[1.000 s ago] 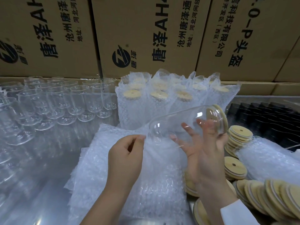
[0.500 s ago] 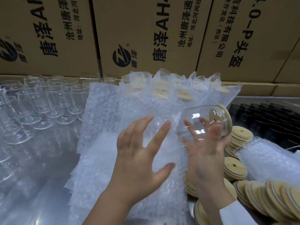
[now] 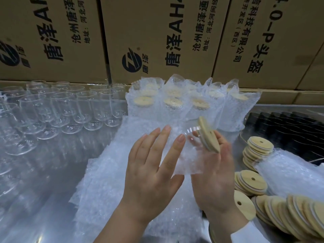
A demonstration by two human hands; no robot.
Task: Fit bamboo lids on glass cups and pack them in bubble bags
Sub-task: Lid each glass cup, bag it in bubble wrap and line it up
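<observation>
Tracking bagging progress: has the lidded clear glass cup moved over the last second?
Yes. The clear glass cup with its round bamboo lid has shifted left, away from the stack of loose bamboo lids, into the clear bubble bag.

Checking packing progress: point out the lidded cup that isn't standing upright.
The lidded cup in the right hand: it lies tilted, partly in a bubble bag. The other bagged cups stand upright at the back.

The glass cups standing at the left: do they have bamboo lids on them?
No, the glass cups at the left stand with open mouths; nothing covers any of them.
</observation>
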